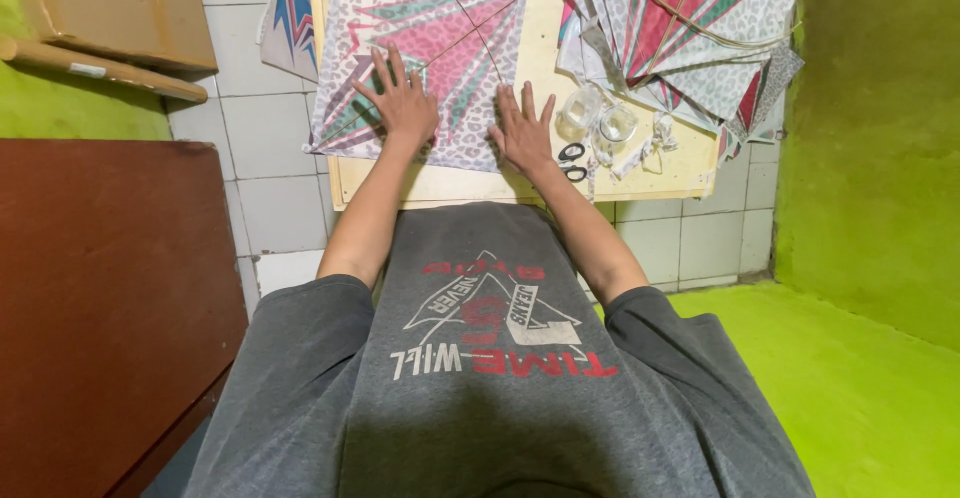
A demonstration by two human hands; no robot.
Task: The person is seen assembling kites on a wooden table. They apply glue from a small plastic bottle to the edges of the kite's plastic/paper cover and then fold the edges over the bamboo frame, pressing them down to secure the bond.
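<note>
A paper kite (440, 28) with a leopard-spot print and a pink, teal and purple star shape lies flat on a pale wooden board (540, 183). Thin bamboo sticks cross its surface. My left hand (402, 101) presses flat on the kite's near left part, fingers spread. My right hand (524, 130) lies flat on the kite's near right edge, fingers apart. Neither hand holds anything. Black-handled scissors (573, 161) rest on the board just right of my right hand.
A stack of similar kites (690, 38) with a bamboo hoop sits at the board's right. Clear tape rolls (600, 118) lie beside the scissors. Another kite (290, 13) pokes out at the left. Cardboard (110, 8), a brown panel (100, 298), tiled floor and green walls surround.
</note>
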